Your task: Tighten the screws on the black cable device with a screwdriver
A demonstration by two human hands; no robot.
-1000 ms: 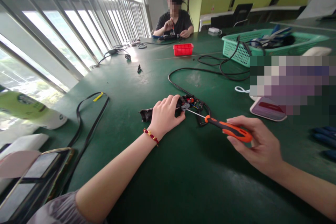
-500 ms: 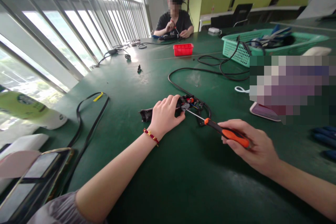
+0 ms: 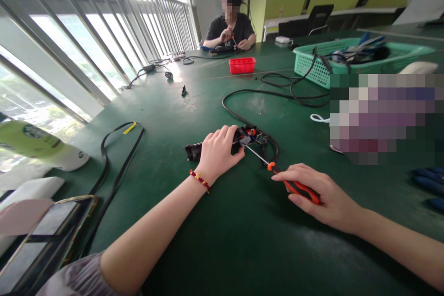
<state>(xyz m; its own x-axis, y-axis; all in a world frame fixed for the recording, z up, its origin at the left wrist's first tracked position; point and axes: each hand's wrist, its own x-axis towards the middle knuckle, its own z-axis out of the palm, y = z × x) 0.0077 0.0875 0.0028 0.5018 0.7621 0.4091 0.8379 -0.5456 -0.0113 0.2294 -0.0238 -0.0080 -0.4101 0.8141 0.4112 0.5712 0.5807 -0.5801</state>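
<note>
My left hand point(image 3: 219, 150) is wrapped over a black corded tool with its housing opened point(image 3: 194, 151), pressing it to the green table. At its right end, coloured wires and a grey part show, and a black cord point(image 3: 239, 115) curves away from it. In my right hand point(image 3: 322, 194) is an orange and black screwdriver point(image 3: 298, 188), gripped by the handle. The shaft points up and left, its tip at the grey part beside my left thumb. The exact contact at the tip is too small to make out.
A red tray point(image 3: 242, 65) and a green basket point(image 3: 312, 67) holding tools stand farther back. Across the table point(image 3: 166, 240) sits a person point(image 3: 229, 27) handling a similar dark object. Left are a bottle point(image 3: 41, 143), a black strap point(image 3: 120, 185) and a phone point(image 3: 52, 222).
My right hand has shifted slightly down, its fingers now looser and more extended along the screwdriver handle. The handle has turned and dipped a little. My left hand stays in place.
</note>
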